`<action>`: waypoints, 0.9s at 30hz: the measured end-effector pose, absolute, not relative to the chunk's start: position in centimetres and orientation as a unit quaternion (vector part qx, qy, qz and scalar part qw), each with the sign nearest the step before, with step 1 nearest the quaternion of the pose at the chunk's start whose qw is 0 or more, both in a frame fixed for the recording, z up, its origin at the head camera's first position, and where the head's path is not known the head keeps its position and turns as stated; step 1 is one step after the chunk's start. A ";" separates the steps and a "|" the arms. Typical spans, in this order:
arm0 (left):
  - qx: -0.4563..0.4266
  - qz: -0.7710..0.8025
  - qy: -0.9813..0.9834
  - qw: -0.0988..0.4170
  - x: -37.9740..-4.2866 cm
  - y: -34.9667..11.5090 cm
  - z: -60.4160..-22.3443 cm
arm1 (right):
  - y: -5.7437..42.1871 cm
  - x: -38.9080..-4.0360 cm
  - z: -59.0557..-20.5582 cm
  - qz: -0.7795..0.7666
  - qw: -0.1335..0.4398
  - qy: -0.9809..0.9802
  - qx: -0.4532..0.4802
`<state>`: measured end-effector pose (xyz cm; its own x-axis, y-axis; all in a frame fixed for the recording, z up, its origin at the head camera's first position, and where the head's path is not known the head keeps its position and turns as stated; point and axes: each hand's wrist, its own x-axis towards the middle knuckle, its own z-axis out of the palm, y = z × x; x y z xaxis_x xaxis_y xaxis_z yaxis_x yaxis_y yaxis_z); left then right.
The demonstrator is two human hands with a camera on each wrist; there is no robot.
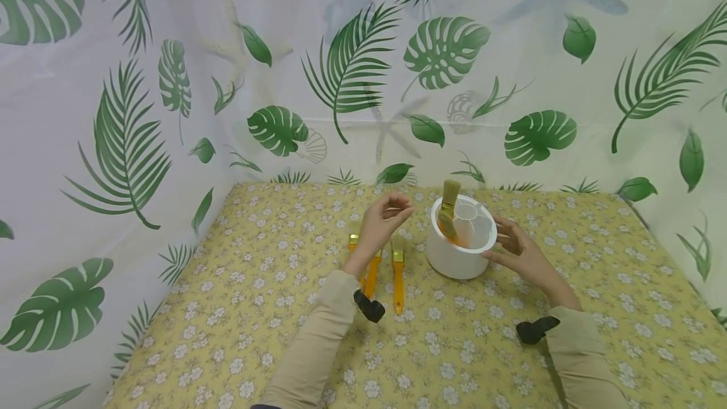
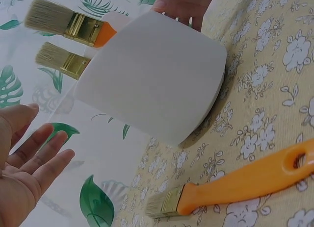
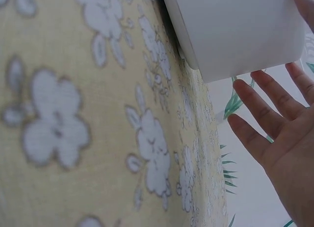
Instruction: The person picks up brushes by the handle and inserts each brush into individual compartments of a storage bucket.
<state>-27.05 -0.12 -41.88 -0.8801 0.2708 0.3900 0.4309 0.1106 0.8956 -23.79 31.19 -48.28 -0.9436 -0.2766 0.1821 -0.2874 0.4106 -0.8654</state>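
A white round container [image 1: 457, 262] with inner dividers stands upright on the table. Two paintbrushes lean inside it bristles up; one brush [image 1: 450, 194] rises above the rim. My right hand [image 1: 519, 254] is at the container's right side, fingers extended and fingertips right at its wall, as the right wrist view also shows. Left of the container, my left hand [image 1: 386, 223] is raised with loosely bent fingers and nothing in them. Below it, orange-handled paintbrushes lie on the cloth, one brush [image 1: 398, 276] fully visible and others partly hidden by my left arm.
A yellow floral cloth [image 1: 255, 308] covers the table. Behind and to the left hangs a white curtain [image 1: 318, 49] printed with green leaves. Black straps with a camera mount [image 1: 369, 306] sit on both wrists.
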 end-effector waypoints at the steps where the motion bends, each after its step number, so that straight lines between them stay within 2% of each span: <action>1: -0.236 -0.623 -0.743 0.063 -27.0 -0.2 -41.9 | 31.2 -23.8 -48.3 0.514 0.007 -0.841 0.168; 17: -0.222 -0.613 -0.758 0.028 -26.9 -1.7 -42.5 | 31.6 -23.9 -48.3 0.497 0.029 -0.850 0.176; 27: -0.217 -0.603 -0.768 0.016 -26.8 -2.1 -42.7 | 31.9 -23.8 -48.4 0.508 0.014 -0.846 0.160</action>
<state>-26.81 -2.14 -42.71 -0.9056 0.3134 0.2859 0.3522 0.1798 0.9185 -23.81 31.93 -48.45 -0.9482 -0.2566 0.1871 -0.2859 0.4333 -0.8547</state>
